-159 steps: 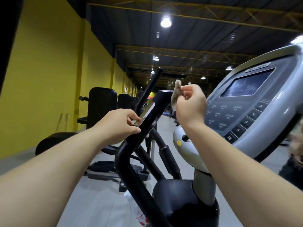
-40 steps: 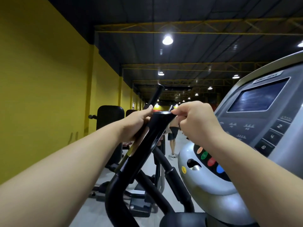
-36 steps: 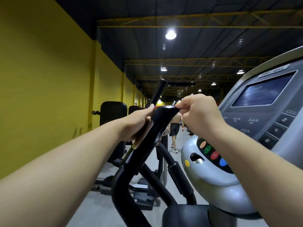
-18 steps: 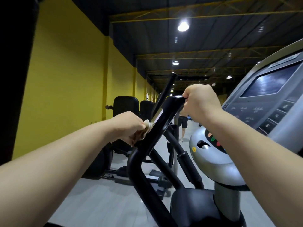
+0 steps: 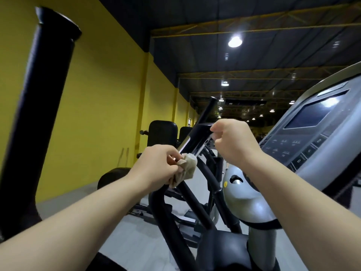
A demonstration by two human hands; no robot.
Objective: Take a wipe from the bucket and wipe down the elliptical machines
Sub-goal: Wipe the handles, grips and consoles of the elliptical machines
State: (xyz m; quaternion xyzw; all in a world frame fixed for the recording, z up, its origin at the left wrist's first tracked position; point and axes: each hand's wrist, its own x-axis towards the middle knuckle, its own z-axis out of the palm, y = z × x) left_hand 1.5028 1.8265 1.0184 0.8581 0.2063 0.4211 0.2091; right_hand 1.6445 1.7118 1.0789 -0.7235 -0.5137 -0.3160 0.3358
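Note:
My left hand (image 5: 156, 165) holds a crumpled beige wipe (image 5: 186, 169) pressed against the black fixed handlebar (image 5: 172, 208) of the elliptical machine, partway down its sloping bar. My right hand (image 5: 232, 141) is closed just right of the handlebar's top end (image 5: 203, 127), fingers curled and touching it. The grey console (image 5: 320, 133) with its dark screen and buttons rises at the right. No bucket is in view.
A thick black moving arm (image 5: 39, 106) of the machine stands close at the left. Another thin black arm (image 5: 207, 110) rises behind the handlebar. More black machines (image 5: 162, 133) line the yellow wall (image 5: 101, 98). The grey floor (image 5: 125, 237) shows below.
My left hand with the wipe has slid down the handlebar from near its top. My right hand has loosened from the bar's end. The view has shifted, bringing the near black arm into sight.

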